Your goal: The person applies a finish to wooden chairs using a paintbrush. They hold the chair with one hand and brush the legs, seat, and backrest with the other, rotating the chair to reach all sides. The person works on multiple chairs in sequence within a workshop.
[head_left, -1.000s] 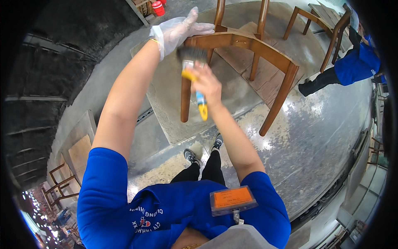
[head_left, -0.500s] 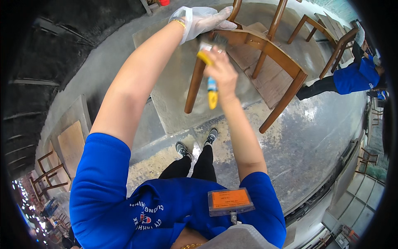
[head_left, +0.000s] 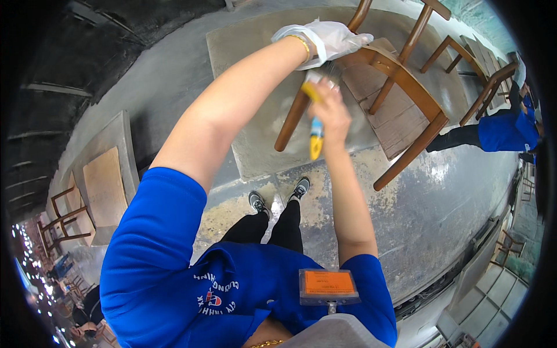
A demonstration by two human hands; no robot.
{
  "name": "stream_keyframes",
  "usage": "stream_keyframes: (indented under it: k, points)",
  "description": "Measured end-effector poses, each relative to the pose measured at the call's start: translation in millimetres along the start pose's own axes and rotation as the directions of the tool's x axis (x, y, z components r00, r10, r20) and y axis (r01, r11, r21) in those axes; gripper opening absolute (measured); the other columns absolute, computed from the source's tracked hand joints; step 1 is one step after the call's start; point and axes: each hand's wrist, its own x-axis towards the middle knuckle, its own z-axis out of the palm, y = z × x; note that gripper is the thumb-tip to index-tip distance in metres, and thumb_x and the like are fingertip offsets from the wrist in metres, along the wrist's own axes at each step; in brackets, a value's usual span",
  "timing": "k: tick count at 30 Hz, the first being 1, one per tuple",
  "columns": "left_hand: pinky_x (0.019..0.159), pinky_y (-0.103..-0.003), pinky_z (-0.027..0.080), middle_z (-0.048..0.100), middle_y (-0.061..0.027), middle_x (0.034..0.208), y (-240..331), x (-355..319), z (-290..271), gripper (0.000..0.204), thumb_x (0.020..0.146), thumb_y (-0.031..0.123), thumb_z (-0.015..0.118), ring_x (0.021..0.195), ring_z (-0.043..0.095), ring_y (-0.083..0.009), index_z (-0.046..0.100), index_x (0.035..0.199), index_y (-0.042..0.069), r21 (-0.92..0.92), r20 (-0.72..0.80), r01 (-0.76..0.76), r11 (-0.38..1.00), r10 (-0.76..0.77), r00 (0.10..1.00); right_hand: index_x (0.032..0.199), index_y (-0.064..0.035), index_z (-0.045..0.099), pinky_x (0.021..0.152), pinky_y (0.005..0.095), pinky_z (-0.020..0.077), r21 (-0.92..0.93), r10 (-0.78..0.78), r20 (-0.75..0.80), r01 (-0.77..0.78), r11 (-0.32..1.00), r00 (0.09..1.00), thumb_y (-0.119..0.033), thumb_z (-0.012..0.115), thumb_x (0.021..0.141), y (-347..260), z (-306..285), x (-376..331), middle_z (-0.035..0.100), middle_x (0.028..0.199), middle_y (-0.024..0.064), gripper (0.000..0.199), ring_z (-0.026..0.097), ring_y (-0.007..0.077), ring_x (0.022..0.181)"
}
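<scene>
My gloved left hand (head_left: pixel 328 40) steadies the stiff, heavy brown wooden chair (head_left: pixel 406 87) by its rail while my right hand (head_left: pixel 332 110) has its grip closed on the light yellow-and-blue-handled paintbrush (head_left: pixel 315 124).

Bright daylight, floor glare, perhaps slight blur, fisheye-bent edges.

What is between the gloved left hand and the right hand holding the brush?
In the head view, only the chair's wooden rail and the brush's bristle end lie between left hand and right hand.

Both arms stretch forward: gloved left hand (head_left: pixel 328 42) clamped in a grip, bare right hand (head_left: pixel 332 110) fisted
</scene>
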Motion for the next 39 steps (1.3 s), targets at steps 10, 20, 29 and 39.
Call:
stream_keyframes:
  k: [10,20,29,39]
  points:
    - [0.107,-0.048,0.046,0.074,-0.0229,0.111,7,19,-8,0.089,0.102,0.082,0.026,0.111,0.067,-0.0411,0.075,0.136,0.017,0.084,0.131,0.059,0.995,-0.069,0.989,0.082,-0.0143,0.071,0.104,0.0369,0.057,0.343,0.087,0.485,-0.281,0.896,0.87,0.001,0.07,0.077,-12,14,-62,0.074,0.137,0.0065,0.016,0.069,0.0284,0.129]
    - [0.119,-0.048,0.041,0.066,-0.0225,0.144,7,40,-7,0.088,0.101,0.082,0.018,0.136,0.059,-0.0418,0.063,0.152,0.026,0.096,0.205,0.069,0.993,-0.087,0.975,0.081,-0.0199,0.068,0.101,0.0392,0.06,0.044,-0.152,0.178,0.147,0.988,0.972,-0.012,0.071,0.076,-19,7,-46,0.071,0.141,-0.0021,0.01,0.068,0.0261,0.128]
    - [0.12,-0.051,0.038,0.073,-0.023,0.128,9,45,13,0.079,0.105,0.075,0.025,0.129,0.061,-0.0476,0.068,0.146,0.022,0.112,0.108,0.051,0.992,-0.063,0.992,0.077,-0.0127,0.06,0.095,0.0393,0.0587,0.122,0.061,-0.068,-0.052,0.991,0.996,-0.012,0.068,0.08,41,-35,52,0.076,0.129,0.0022,0.009,0.07,0.0309,0.123]
    - [0.125,-0.048,0.031,0.062,-0.0223,0.148,12,66,27,0.067,0.11,0.063,0.028,0.14,0.051,-0.0482,0.056,0.156,0.023,0.185,-0.003,0.048,0.982,-0.048,0.999,0.084,-0.0152,0.073,0.105,0.0382,0.0562,0.373,0.189,0.671,-0.547,0.749,0.717,0.002,0.073,0.076,12,-39,-166,0.07,0.14,0.0094,0.019,0.064,0.0296,0.135]
